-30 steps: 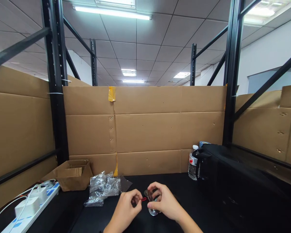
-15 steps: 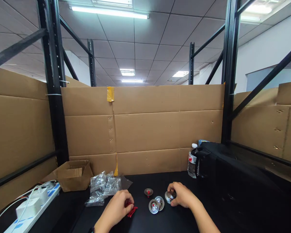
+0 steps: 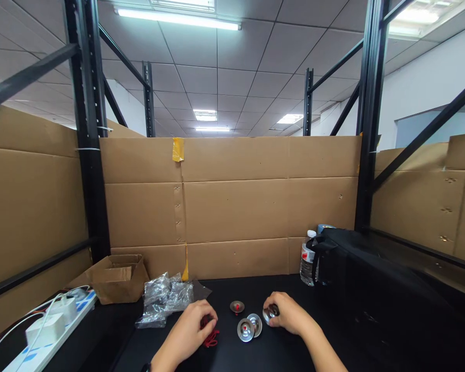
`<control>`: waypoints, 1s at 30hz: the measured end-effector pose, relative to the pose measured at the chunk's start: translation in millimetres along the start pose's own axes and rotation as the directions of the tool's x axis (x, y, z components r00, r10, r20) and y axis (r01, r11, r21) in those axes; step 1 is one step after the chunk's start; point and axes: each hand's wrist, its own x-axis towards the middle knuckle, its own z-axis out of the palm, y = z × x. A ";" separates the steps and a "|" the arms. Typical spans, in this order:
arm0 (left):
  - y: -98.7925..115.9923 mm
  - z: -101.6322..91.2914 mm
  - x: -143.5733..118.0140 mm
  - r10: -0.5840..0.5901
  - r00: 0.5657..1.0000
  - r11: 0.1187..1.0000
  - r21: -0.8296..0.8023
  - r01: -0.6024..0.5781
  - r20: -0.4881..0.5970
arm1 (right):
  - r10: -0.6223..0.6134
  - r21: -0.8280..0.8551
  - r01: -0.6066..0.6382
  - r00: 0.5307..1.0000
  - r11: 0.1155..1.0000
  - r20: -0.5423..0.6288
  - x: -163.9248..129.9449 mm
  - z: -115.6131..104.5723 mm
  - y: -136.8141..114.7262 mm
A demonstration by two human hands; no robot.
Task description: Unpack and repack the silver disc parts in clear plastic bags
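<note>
— Now, what is seen to have changed over the last second?

— A second ago both hands were held together at the near edge, with a clear cap and a red piece between them. Since then they have been parted and lowered. The left hand [image 3: 189,324] is now laid on the pile of red pieces [image 3: 209,337]; the right hand [image 3: 289,316] is set on a silver dome [image 3: 270,313] at three o'clock from the pile. Since half a second ago little has been altered.

— What is meant by that for the work?

— One assembly is judged to have been put down, and fresh parts are judged to be being gathered, one kind by each hand.

— How are the fingers held?

— The left fingers [image 3: 211,313] are curled down over the red pieces; whether one is pinched cannot be told. The right fingers [image 3: 276,302] are bent over the dome, which is touched from its right side; a firm hold cannot be confirmed.

— And how do the metal parts look?

— Shiny, round, shallowly domed. Two overlapping discs [image 3: 249,327] are lying on the black tabletop [image 3: 279,356] between the hands, red showing at the centre of the nearer one. A third disc [image 3: 237,307], also red-centred, is placed at twelve o'clock from them. Crinkled clear bags [image 3: 163,299] are left at ten o'clock from the left hand.
</note>
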 end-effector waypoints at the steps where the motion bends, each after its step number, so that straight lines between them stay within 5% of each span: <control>1: 0.6 0.1 0.0 0.001 1.000 1.000 0.000 -0.001 0.007 | -0.010 0.013 0.010 1.000 1.000 0.007 -0.2 0.3 -0.7; 10: 4.0 0.8 -0.8 0.013 0.999 1.000 0.009 -0.013 0.046 | 0.062 -0.007 -0.061 0.997 0.998 0.045 -4.5 -3.3 -3.9; 24: 9.1 2.7 -2.4 0.045 0.996 0.999 -0.007 -0.044 0.081 | -0.130 -0.083 0.132 0.991 0.988 0.034 3.2 16.2 -5.3; 30: 13.5 1.6 -4.3 0.041 0.994 0.999 -0.005 -0.041 0.099 | 0.006 -0.149 0.000 0.999 0.989 0.034 -0.4 9.1 -7.4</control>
